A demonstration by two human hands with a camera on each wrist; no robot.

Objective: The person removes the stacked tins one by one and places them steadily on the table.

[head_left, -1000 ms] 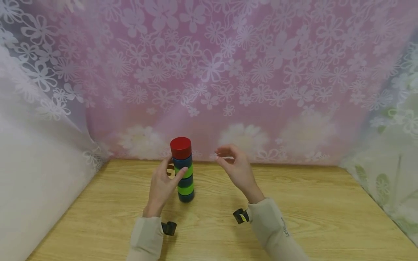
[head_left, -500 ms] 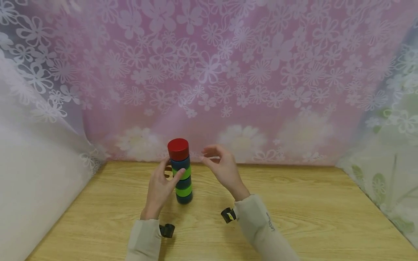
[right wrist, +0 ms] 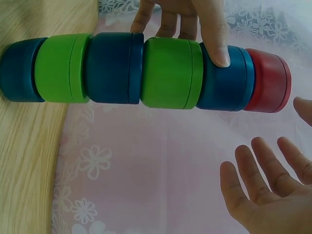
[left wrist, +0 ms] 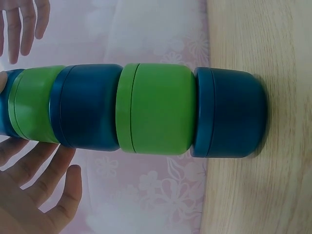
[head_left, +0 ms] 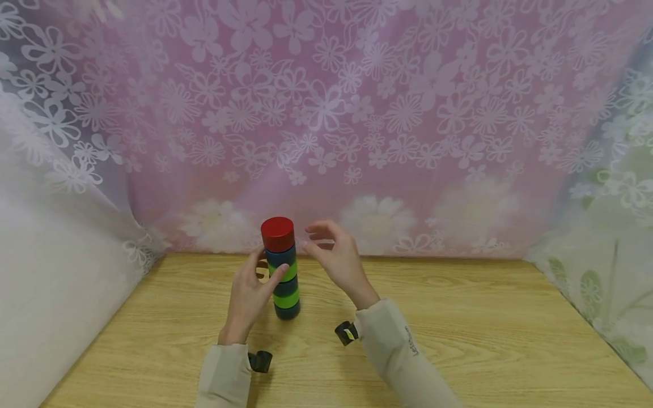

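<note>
A tall stack of round lidded tins stands upright on the table, blue and green in turn from the bottom blue tin [left wrist: 234, 113] up to a red tin [head_left: 278, 234] on top. My left hand [head_left: 248, 297] holds the upper part of the stack from the left. Its thumb lies on the blue tin [right wrist: 226, 80] beneath the red one, and its fingers reach round the far side. To the right of the red tin is my right hand [head_left: 339, 263], raised, with fingers spread and nothing in them. A small gap separates its fingertips from the red tin.
The wood-grain table [head_left: 459, 334] runs back to a pink flowered cloth [head_left: 326, 113]. Pale cloth also hangs along the left and right sides. A black camera mount [head_left: 260, 361] sits at the left wrist, and another black mount [head_left: 346, 333] at the right.
My right hand has moved left, closer to the red tin. The left hand keeps its hold on the stack, and the view has shifted slightly.
</note>
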